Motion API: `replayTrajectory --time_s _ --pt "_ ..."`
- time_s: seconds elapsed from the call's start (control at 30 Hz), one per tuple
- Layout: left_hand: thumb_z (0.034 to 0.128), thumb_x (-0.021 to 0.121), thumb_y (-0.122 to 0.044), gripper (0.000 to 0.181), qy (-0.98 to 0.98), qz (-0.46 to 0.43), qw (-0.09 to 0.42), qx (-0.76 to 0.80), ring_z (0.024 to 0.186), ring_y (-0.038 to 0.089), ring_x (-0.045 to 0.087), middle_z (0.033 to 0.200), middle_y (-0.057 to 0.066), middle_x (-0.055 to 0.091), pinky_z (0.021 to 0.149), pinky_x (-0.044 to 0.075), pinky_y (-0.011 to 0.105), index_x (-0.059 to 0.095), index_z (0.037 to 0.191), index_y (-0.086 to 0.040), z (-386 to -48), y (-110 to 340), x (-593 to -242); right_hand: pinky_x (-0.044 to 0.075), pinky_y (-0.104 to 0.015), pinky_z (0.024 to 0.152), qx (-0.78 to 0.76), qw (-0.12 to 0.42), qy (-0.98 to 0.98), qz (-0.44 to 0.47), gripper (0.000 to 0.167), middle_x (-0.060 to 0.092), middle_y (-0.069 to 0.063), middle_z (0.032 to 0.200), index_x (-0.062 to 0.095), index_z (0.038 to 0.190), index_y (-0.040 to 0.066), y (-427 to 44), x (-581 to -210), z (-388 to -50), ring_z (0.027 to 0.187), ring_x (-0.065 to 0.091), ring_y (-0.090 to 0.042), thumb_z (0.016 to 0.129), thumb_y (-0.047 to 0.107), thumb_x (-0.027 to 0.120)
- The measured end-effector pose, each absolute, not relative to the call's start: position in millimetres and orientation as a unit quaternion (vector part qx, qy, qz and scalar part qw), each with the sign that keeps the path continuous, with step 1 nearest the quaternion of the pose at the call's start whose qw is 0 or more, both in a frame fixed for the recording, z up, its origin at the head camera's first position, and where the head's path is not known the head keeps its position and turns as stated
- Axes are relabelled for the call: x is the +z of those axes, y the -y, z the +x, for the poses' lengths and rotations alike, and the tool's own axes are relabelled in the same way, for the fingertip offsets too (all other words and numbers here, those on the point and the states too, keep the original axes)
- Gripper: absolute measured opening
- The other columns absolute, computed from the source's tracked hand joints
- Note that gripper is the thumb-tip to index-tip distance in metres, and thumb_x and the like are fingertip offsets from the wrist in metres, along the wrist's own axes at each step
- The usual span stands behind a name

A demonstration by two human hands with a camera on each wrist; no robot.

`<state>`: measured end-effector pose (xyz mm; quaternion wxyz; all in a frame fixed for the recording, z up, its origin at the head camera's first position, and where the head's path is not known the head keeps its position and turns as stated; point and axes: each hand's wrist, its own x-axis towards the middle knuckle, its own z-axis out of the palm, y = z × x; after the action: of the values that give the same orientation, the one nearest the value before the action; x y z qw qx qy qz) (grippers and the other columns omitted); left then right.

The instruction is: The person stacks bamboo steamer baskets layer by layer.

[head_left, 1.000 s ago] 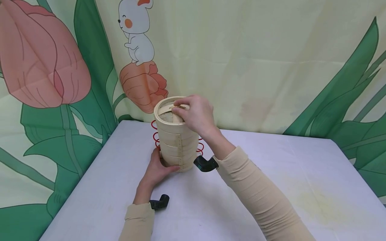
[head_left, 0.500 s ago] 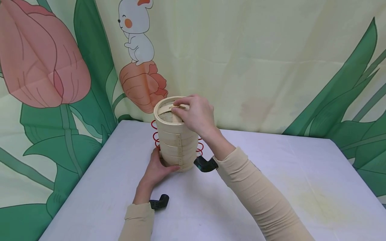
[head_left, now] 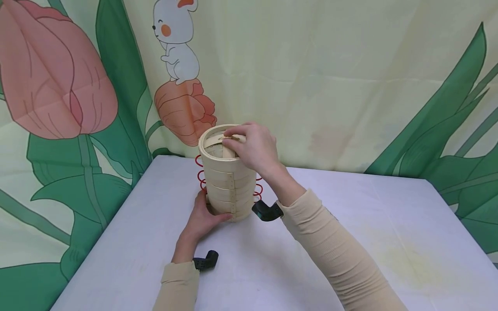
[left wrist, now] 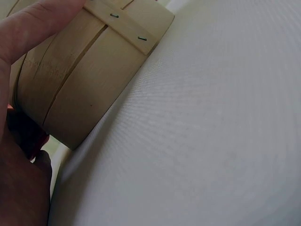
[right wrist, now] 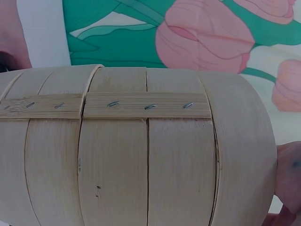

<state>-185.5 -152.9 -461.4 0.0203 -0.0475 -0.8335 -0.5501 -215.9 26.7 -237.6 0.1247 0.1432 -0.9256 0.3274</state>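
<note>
A tall, round bamboo steamer (head_left: 218, 181) of stacked tiers stands upright on the table, its lid (head_left: 212, 150) on top. Around the bottom tier curves my left hand (head_left: 200, 220), thumb across the front and fingers partly hidden on the far left side. My right hand (head_left: 254, 147) pinches the strap handle in the middle of the lid between thumb and fingers. The left wrist view has the bottom tier (left wrist: 89, 84) close up, meeting the cloth. Stapled seams run along the tiers (right wrist: 178, 165) in the right wrist view.
Red wire loops (head_left: 198, 176) stick out behind the steamer on both sides. A white cloth covers the table (head_left: 350, 242). Behind it hangs a curtain (head_left: 311, 86) printed with tulips, leaves and a rabbit. Each wrist wears a black camera (head_left: 267, 211).
</note>
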Motion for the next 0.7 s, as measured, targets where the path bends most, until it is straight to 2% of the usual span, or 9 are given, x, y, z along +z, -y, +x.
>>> replayTrajectory --time_s 0.33,0.57,0.7 --pt "0.0701 0.094 -0.024 0.11 0.825 -0.062 0.031 -0.561 0.138 0.031 0.035 0.148 0.017 0.036 0.116 0.025 0.05 0.023 0.151 -0.001 -184.9 152.6 -462.5 0.034 -0.051 0.102 0.374 0.147 0.9 0.167 0.025 0.068 0.003 0.118 0.079 0.113 0.022 -32.4 -241.7 -212.7 0.115 0.06 -0.017 0.091 0.032 0.077" --pt "0.0686 0.095 -0.027 0.121 0.82 -0.056 0.031 -0.568 0.136 0.031 0.037 0.151 0.017 0.033 0.114 0.028 0.051 0.016 0.156 -0.003 -183.5 158.1 -457.0 0.043 -0.038 0.099 0.432 0.165 0.868 0.183 0.028 0.066 0.001 0.119 0.078 0.116 0.017 -42.3 -242.6 -205.0 0.113 0.059 -0.015 0.091 0.03 0.075" --pt "0.0698 0.095 -0.027 0.121 0.82 -0.051 0.043 -0.568 0.14 0.032 0.032 0.155 0.019 0.028 0.116 0.025 0.052 0.014 0.158 -0.003 -185.6 165.7 -450.6 0.044 -0.038 0.098 0.455 0.159 0.857 0.181 0.03 0.065 0.001 0.123 0.076 0.119 0.017 -52.5 -241.7 -201.4 0.117 0.057 -0.016 0.093 0.031 0.073"
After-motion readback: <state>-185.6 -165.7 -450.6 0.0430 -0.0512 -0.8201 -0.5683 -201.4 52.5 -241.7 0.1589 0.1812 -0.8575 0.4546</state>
